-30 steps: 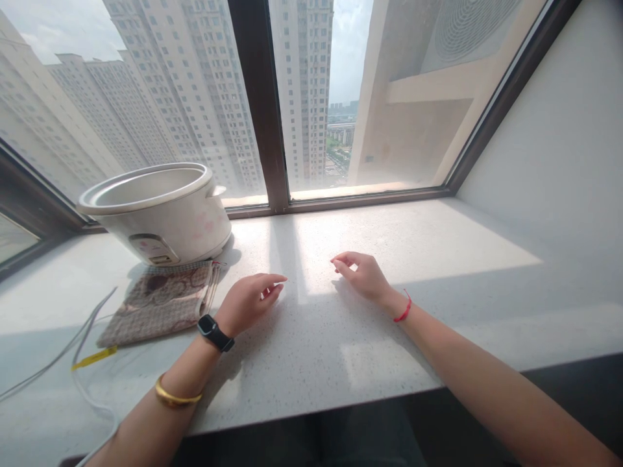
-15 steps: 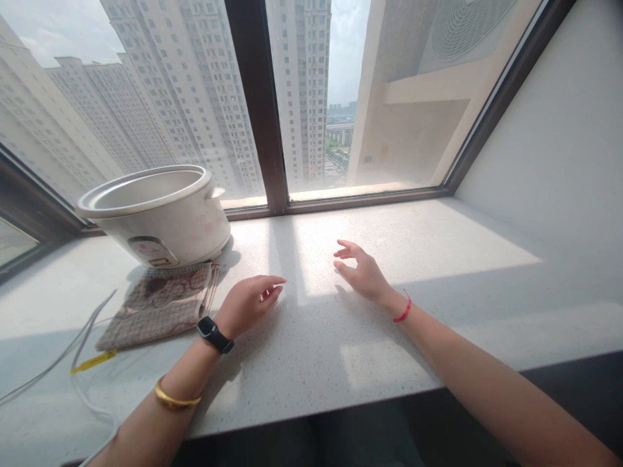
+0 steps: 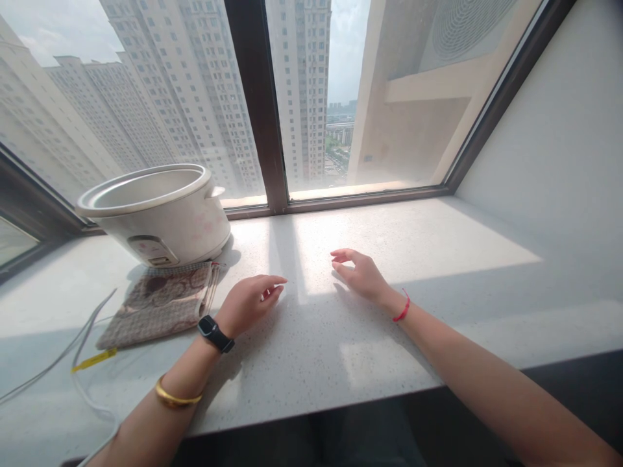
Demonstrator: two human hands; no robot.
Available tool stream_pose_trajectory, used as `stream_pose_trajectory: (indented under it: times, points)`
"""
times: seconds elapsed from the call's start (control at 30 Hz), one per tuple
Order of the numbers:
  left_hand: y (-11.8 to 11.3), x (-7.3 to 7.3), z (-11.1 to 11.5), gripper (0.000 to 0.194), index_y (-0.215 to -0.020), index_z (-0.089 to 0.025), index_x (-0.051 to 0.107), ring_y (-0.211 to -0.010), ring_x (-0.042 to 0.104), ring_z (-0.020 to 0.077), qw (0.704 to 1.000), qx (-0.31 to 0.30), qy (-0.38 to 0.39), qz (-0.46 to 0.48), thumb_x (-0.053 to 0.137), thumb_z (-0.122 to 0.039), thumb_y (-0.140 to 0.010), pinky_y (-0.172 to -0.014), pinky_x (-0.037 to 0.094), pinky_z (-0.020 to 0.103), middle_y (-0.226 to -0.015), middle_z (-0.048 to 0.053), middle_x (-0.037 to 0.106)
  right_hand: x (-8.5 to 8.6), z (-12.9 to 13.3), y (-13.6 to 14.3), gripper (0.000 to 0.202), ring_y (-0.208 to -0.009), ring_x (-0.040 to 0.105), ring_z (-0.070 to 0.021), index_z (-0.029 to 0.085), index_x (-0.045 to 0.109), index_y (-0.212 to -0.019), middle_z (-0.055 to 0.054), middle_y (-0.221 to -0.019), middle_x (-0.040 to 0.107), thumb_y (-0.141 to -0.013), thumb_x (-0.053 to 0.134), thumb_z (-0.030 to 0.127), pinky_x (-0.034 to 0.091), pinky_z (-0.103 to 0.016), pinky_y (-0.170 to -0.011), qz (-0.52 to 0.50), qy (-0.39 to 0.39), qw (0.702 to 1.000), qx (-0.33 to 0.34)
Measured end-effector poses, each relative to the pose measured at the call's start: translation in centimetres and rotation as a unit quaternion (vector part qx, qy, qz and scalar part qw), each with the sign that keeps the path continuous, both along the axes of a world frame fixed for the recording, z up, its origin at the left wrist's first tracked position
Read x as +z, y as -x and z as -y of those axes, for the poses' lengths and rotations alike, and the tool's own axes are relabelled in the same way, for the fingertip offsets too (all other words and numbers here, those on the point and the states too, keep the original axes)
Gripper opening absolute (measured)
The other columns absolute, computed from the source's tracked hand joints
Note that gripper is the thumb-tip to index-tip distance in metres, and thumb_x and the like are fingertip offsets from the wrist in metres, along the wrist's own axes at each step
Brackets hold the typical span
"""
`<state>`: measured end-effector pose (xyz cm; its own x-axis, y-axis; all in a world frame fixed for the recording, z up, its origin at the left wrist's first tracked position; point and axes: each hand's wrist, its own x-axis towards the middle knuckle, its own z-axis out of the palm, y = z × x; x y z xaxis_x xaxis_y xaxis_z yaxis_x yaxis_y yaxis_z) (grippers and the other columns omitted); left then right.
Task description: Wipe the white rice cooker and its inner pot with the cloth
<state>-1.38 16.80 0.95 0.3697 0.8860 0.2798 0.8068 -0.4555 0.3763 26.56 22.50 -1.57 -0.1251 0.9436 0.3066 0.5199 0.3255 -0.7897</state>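
Note:
My left hand (image 3: 250, 303) hovers over the pale speckled sill (image 3: 311, 363), thumb and fingers a little apart, holding nothing. It is nearest to a folded checked cloth (image 3: 160, 305), which lies to its left. A black watch (image 3: 215, 333) and a gold bangle (image 3: 178, 394) are on that arm. My right hand (image 3: 363, 275) is held above the sill further right, fingers loosely curved with a gap to the thumb, and also empty. Round its wrist runs a red string bracelet (image 3: 403, 306). A white rice cooker (image 3: 165, 227) without a lid stands behind the cloth.
A white cord (image 3: 78, 363) with a yellow tag (image 3: 94, 360) runs along the left side of the sill. Brown window frames (image 3: 277, 162) border the back, and a white wall (image 3: 545, 162) rises at the right. The sill's front edge drops off below my forearms.
The fingers of my right hand have lowered and drawn closer to its thumb. My left hand, the cooker and the cloth have stayed in place.

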Motion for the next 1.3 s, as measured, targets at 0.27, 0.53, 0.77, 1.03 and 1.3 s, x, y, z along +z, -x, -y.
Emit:
stream_pose_trajectory:
  times: [0.27, 0.53, 0.77, 1.03, 1.3]
  points:
    - [0.00, -0.06, -0.05, 0.025, -0.111, -0.019, 0.072, -0.068, 0.060, 0.0158, 1.000, -0.003, -0.002, -0.003, 0.055, -0.025, -0.094, -0.068, 0.044, 0.030, -0.084, 0.004, 0.071, 0.00, 0.02, 0.04, 0.018, -0.098, 0.070, -0.0210, 0.023, 0.073, -0.096, -0.004, -0.102, 0.075, -0.084, 0.060, 0.027, 0.047, -0.044, -0.099, 0.003, -0.005, 1.000, 0.005]
    - [-0.14, 0.01, -0.05, 0.024, -0.110, -0.020, 0.072, -0.066, 0.060, 0.0154, 1.000, -0.005, -0.004, -0.008, 0.055, -0.024, -0.093, -0.067, 0.044, 0.029, -0.083, 0.003, 0.072, 0.26, 0.16, 0.14, 0.018, -0.100, 0.069, -0.0217, 0.022, 0.074, -0.096, -0.005, -0.102, 0.076, -0.085, 0.060, 0.027, 0.048, -0.044, -0.097, 0.009, 0.016, 1.000, 0.003]
    - [-0.04, 0.04, -0.04, 0.024, -0.109, -0.020, 0.072, -0.067, 0.060, 0.0149, 1.000, -0.002, -0.006, -0.006, 0.055, -0.024, -0.094, -0.067, 0.044, 0.028, -0.083, 0.004, 0.072, 0.34, 0.21, 0.15, 0.018, -0.100, 0.070, -0.0229, 0.023, 0.074, -0.094, -0.006, -0.102, 0.075, -0.084, 0.060, 0.027, 0.048, -0.045, -0.098, 0.017, 0.020, 1.000, 0.004]
    - [-0.03, -0.01, -0.03, 0.024, -0.110, -0.020, 0.072, -0.066, 0.060, 0.0151, 1.000, 0.000, 0.000, -0.007, 0.055, -0.024, -0.094, -0.067, 0.045, 0.028, -0.084, 0.004, 0.073, 0.17, 0.19, 0.08, 0.016, -0.097, 0.070, -0.0222, 0.023, 0.074, -0.091, -0.005, -0.100, 0.076, -0.084, 0.060, 0.028, 0.047, -0.046, -0.099, 0.015, -0.002, 1.000, 0.010]
    - [-0.05, 0.04, -0.04, 0.024, -0.110, -0.020, 0.072, -0.066, 0.061, 0.0151, 1.000, -0.001, 0.003, -0.010, 0.055, -0.024, -0.094, -0.067, 0.045, 0.028, -0.087, 0.004, 0.073, 0.31, 0.24, 0.02, 0.017, -0.098, 0.070, -0.0219, 0.024, 0.074, -0.090, -0.004, -0.101, 0.076, -0.084, 0.060, 0.030, 0.048, -0.044, -0.096, 0.016, 0.004, 1.000, 0.008]
